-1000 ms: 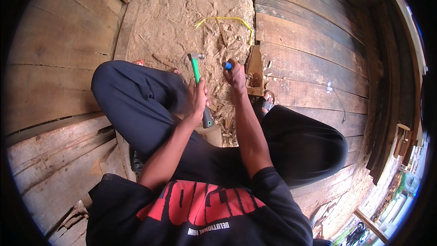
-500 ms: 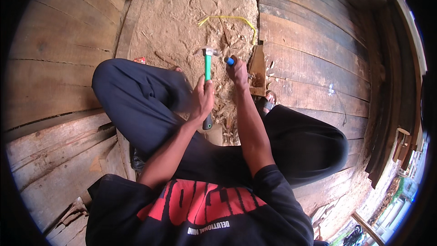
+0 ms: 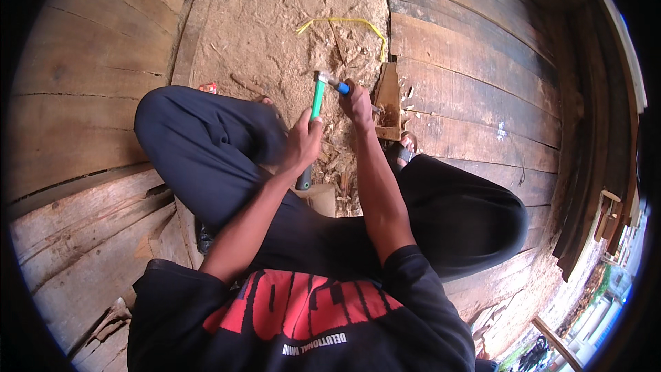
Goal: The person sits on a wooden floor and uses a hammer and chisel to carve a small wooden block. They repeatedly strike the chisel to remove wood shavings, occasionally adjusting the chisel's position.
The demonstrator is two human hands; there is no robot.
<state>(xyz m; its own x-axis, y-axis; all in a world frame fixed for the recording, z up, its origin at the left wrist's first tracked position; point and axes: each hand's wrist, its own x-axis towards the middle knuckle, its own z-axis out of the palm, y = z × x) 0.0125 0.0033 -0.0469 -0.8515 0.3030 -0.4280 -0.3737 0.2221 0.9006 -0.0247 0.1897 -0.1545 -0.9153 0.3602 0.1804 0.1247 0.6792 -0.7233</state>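
Note:
My left hand [image 3: 303, 141] is closed around a claw hammer [image 3: 317, 102] with a green shaft and black grip. Its metal head meets, or nearly meets, the end of the blue-handled chisel [image 3: 343, 88]. My right hand [image 3: 357, 105] is wrapped round that chisel, its fingers hiding most of the handle. A bit of its metal seems to show on the far side of the fist. It points at the wooden piece [image 3: 388, 83], which has a hollowed, box-like near end and stands against the plank edge, just right of my right hand.
Wood chips litter the sandy ground [image 3: 275, 21] between my legs. A yellow strap [image 3: 344, 20] lies ahead. Dark planks [image 3: 475, 89] rise on the right, and wooden boards [image 3: 103, 62] stand on the left. My bent knees flank the work. A pale block [image 3: 318, 200] lies below the hammer grip.
The hammer has tilted and swung its head right, up to the chisel's end. My left hand has shifted slightly left, while my right hand stays nearly in place.

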